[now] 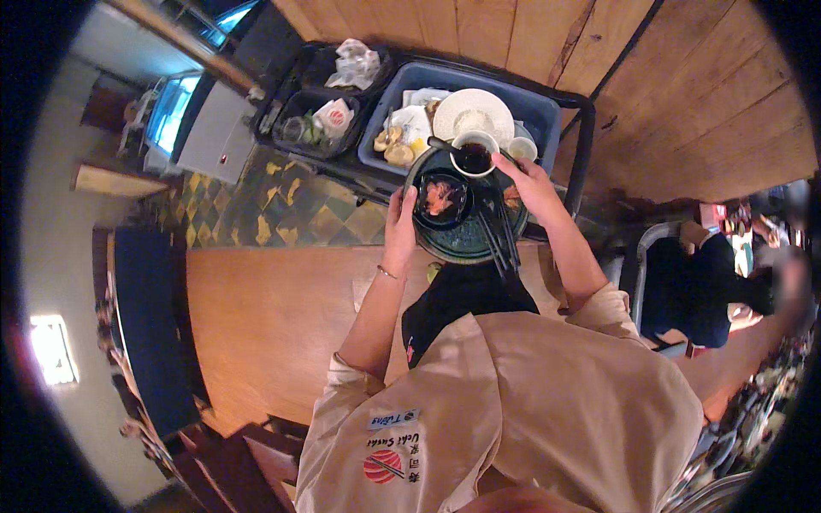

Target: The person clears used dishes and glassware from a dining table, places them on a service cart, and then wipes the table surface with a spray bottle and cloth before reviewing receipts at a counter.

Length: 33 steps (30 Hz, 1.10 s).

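I hold a round dark green plate (442, 240) in front of my apron. My left hand (402, 217) grips its left rim, beside a small black bowl (442, 200) with orange-pink food scraps inside. At the far right side of the plate is my right hand (531, 186), its thumb against a white bowl (473, 154) of dark liquid. A black spoon (444, 145) rests in that bowl, its handle pointing left. Dark chopsticks (499, 234) lie across the plate and stick out over its near edge. The fingers beneath the plate are hidden.
Just beyond stands a black cart (584, 160) carrying a blue-grey bin (548, 112) with a large white plate (474, 112), napkins and food scraps. Black tubs (308, 151) with crumpled napkins sit to its left. A plank wall (513, 32) rises behind. A seated person (689, 288) is at right.
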Tool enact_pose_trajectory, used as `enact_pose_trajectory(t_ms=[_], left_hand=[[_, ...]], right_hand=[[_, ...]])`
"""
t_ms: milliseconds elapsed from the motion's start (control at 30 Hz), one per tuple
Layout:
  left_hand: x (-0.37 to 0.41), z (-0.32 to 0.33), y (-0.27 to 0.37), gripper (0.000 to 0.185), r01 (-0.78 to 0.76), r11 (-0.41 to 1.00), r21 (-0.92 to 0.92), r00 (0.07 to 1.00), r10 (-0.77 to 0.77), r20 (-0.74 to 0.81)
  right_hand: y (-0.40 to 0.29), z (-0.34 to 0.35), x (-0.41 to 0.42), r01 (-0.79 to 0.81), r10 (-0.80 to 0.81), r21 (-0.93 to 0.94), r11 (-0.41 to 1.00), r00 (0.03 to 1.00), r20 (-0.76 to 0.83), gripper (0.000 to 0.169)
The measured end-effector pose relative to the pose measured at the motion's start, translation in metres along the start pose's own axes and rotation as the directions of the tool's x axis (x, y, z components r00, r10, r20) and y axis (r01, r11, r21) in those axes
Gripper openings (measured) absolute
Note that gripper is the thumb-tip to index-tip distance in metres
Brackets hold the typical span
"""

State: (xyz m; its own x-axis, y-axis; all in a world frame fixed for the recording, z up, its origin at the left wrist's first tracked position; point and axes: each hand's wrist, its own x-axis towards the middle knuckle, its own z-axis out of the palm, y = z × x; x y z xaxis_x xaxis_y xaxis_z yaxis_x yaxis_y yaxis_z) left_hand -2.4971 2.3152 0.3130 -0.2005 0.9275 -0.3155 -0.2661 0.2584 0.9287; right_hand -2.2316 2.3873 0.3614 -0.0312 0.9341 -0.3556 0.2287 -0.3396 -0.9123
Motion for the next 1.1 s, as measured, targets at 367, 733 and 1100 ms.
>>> enact_pose_trajectory(t_ms=[367,733,1100], left_hand=[[0.181,0.032,0.004,0.077,0.149,0.965,0.217,0.983,-0.169,0.075],[0.231,0.025,-0.02,0.076,0.073,0.84,0.538,0.957,-0.21,0.199],[0.237,0.028,0.002,0.072,-0.115,0.672,0.731,0.939,-0.168,0.302]], right_hand=[[0.032,0.016,0.148,-0.156,0.155,0.015,0.988,0.961,-0.228,0.094],[0.024,0.021,0.17,-0.35,0.392,0.19,0.917,0.879,-0.271,0.097],[0.038,0.026,0.171,-0.343,0.415,0.263,0.902,0.858,-0.302,0.095]])
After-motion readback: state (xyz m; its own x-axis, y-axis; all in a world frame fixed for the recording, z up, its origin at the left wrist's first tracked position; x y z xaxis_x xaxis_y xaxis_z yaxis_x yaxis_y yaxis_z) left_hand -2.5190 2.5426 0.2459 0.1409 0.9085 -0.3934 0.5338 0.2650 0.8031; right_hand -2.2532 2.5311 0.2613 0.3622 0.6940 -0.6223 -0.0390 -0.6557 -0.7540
